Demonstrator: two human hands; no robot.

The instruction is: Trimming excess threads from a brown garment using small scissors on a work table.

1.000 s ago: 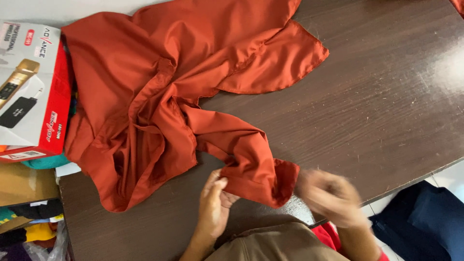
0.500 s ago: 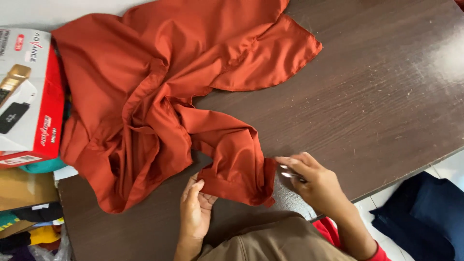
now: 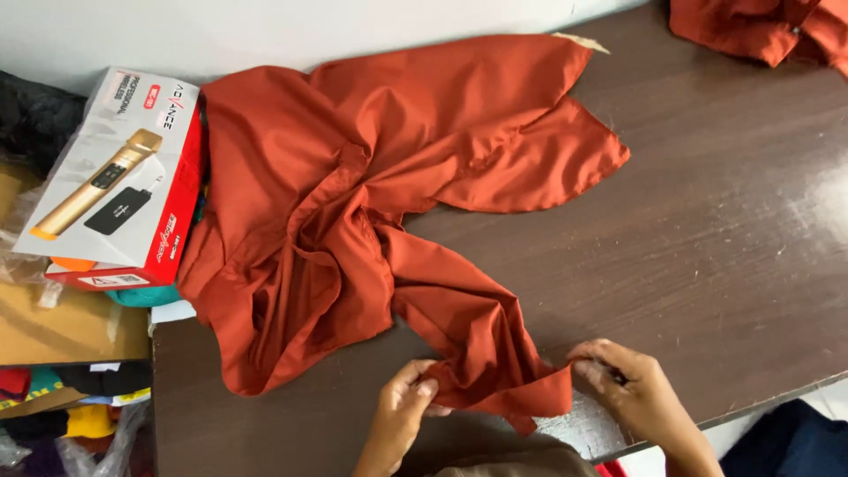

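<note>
Rust-orange garment (image 3: 353, 203) lies crumpled, its sleeve end pinched by left hand (image 3: 402, 411) and right hand (image 3: 632, 389).

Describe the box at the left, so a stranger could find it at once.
Start at the dark wooden table and go to its left edge, beside the rust-orange cloth. The box lies tilted there on a pile; only it is white and red, picturing a gold microphone.

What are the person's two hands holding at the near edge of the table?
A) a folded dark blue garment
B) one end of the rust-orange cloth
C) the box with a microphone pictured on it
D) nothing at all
B: the left hand and right hand pinch the near end of the rust-orange cloth between them on the brown table.
</note>
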